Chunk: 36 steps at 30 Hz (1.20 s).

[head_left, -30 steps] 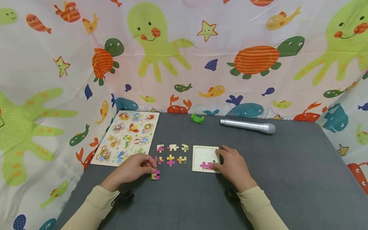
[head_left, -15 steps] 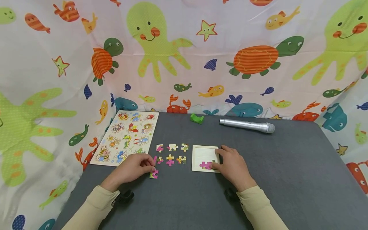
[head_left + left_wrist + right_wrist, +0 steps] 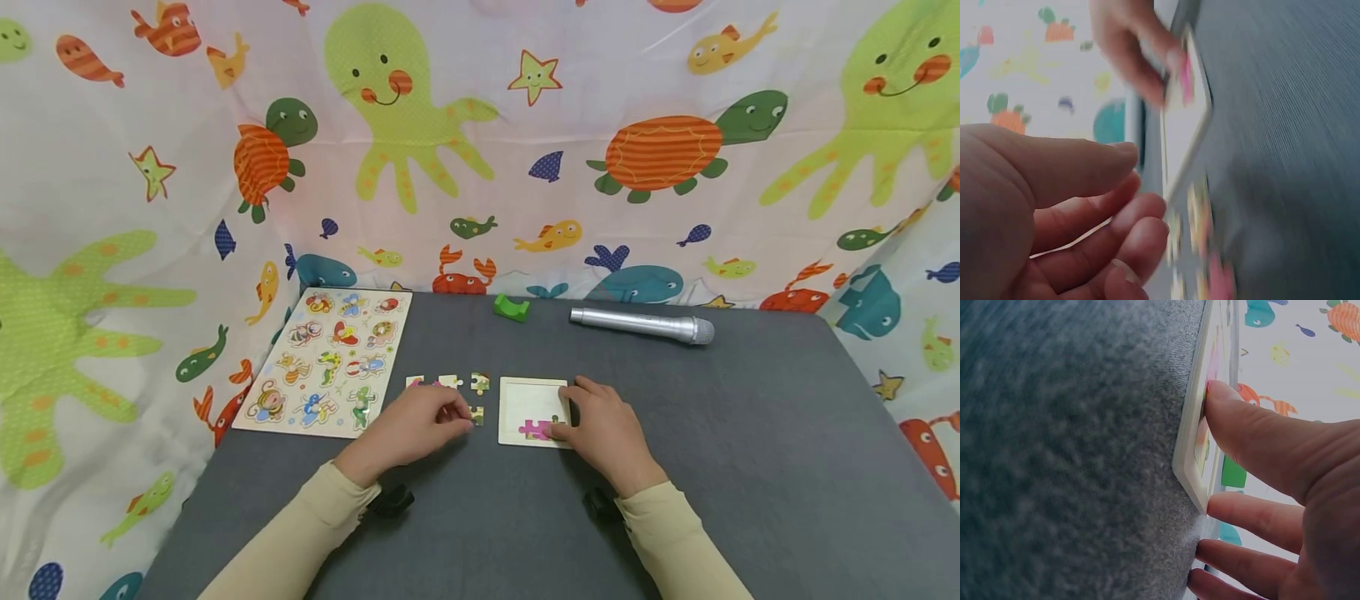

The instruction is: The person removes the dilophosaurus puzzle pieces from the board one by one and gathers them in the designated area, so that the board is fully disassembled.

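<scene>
My left hand (image 3: pixel 412 429) is above the loose jigsaw pieces, its thumb and fingertips close together. No piece shows between them in the left wrist view, where fingers (image 3: pixel 1141 215) are loosely bent. A yellow-and-green jigsaw piece (image 3: pixel 477 416) peeks out beside the fingertips; others are partly hidden under the hand. At the right edge of a shallow wooden puzzle tray (image 3: pixel 525 392) rests my right hand (image 3: pixel 611 433). Its thumb presses at the pink puzzle piece (image 3: pixel 534 430) in the tray's lower part, while its fairly straight fingers (image 3: pixel 1254 515) lie along the outer edge.
A board of insect pictures (image 3: pixel 330 358) lies at the left. Near the back edge are a green curved block (image 3: pixel 512 308) and a silver microphone (image 3: pixel 641 325). Behind the grey table (image 3: pixel 772 467) hangs a curtain (image 3: pixel 495 100) with sea animals.
My left hand has left the pink piece at the lower left of the group and shifted right, over the other pieces toward the tray. The right hand keeps its place.
</scene>
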{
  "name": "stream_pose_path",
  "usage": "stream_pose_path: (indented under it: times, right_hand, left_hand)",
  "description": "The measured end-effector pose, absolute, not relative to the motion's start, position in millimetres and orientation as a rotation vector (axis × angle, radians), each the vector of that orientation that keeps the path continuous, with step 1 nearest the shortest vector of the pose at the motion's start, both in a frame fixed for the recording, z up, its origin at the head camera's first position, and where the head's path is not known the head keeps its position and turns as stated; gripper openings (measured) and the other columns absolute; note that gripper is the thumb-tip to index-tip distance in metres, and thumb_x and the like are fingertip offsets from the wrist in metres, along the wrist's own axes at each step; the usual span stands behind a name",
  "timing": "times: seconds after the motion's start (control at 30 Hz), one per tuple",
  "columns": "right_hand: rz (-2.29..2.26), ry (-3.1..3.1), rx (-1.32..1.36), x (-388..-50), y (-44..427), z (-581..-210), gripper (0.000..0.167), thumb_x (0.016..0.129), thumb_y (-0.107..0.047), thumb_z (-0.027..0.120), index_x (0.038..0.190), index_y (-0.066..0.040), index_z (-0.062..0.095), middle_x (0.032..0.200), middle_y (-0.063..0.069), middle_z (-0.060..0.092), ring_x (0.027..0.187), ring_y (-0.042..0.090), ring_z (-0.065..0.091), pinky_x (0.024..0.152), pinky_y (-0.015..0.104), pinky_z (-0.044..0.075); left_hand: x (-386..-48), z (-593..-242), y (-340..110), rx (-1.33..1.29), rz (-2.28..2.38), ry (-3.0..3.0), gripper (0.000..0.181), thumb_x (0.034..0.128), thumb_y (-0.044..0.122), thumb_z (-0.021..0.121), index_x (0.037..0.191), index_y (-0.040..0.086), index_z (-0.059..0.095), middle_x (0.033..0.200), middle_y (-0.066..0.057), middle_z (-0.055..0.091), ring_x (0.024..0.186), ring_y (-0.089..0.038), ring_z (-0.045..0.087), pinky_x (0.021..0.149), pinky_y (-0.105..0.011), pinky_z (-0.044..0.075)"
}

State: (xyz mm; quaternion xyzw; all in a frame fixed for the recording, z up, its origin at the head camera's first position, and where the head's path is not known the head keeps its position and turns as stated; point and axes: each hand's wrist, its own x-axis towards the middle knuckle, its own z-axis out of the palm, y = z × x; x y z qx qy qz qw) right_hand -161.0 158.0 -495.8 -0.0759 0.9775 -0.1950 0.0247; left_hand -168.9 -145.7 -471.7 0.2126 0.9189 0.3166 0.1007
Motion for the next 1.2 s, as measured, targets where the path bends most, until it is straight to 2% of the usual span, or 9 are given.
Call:
stream_pose_path:
  times: [0.17, 0.37, 0.67, 0.87, 1.2]
  right_hand:
    - [-0.613, 3.029, -0.244, -161, 156, -497, 0.061, 0.091, -0.037, 0.087, 0.140, -0.005, 0.070, 0.158, 0.026, 0.056, 0.145, 0.049, 0.053, 0.113, 0.069, 0.045]
    - [-0.625, 3.041, -0.264, -163, 154, -499, 0.061, 0.090, -0.037, 0.087, 0.139, -0.006, 0.071, 0.157, 0.025, 0.057, 0.144, 0.049, 0.054, 0.112, 0.069, 0.046]
    - [-0.624, 3.058, -0.271, -162, 155, -499, 0.059, 0.090, -0.034, 0.088, 0.138, -0.005, 0.071, 0.156, 0.026, 0.058, 0.143, 0.049, 0.055, 0.111, 0.069, 0.047]
    - [-0.655, 3.028, -0.272, -163, 160, -498, 0.060, 0.091, -0.036, 0.087, 0.139, -0.005, 0.071, 0.157, 0.026, 0.057, 0.145, 0.049, 0.053, 0.113, 0.067, 0.047]
    - [-0.683, 2.960, -0.302, -164, 169, -494, 0.057, 0.094, -0.026, 0.084, 0.145, -0.007, 0.068, 0.160, 0.026, 0.053, 0.147, 0.051, 0.050, 0.116, 0.065, 0.045]
  left_hand:
    - [-178, -478, -93, 0.761, 0.844, 2.695, 0.011, 0.0973, 0.025, 0.079, 0.104, 0.017, 0.080, 0.086, 0.010, 0.071, 0.078, -0.005, 0.062, 0.076, -0.026, 0.054]
    - [-186, -484, -57, 0.714, 0.760, 2.737, 0.024, 0.0941, 0.031, 0.084, 0.110, 0.013, 0.081, 0.095, 0.002, 0.075, 0.083, -0.008, 0.062, 0.080, -0.028, 0.055]
    - [-188, -488, -51, 0.637, 0.716, 2.738, 0.025, 0.0897, 0.029, 0.090, 0.106, 0.012, 0.082, 0.094, -0.003, 0.073, 0.082, -0.011, 0.057, 0.076, -0.028, 0.049]
    - [-188, -490, -50, 0.638, 0.725, 2.727, 0.020, 0.0893, 0.028, 0.091, 0.102, 0.014, 0.082, 0.089, 0.000, 0.068, 0.079, -0.011, 0.055, 0.072, -0.027, 0.046]
    - [-189, -490, -48, 0.646, 0.744, 2.704, 0.021, 0.0896, 0.027, 0.091, 0.102, 0.014, 0.081, 0.088, 0.001, 0.066, 0.080, -0.011, 0.054, 0.071, -0.027, 0.046]
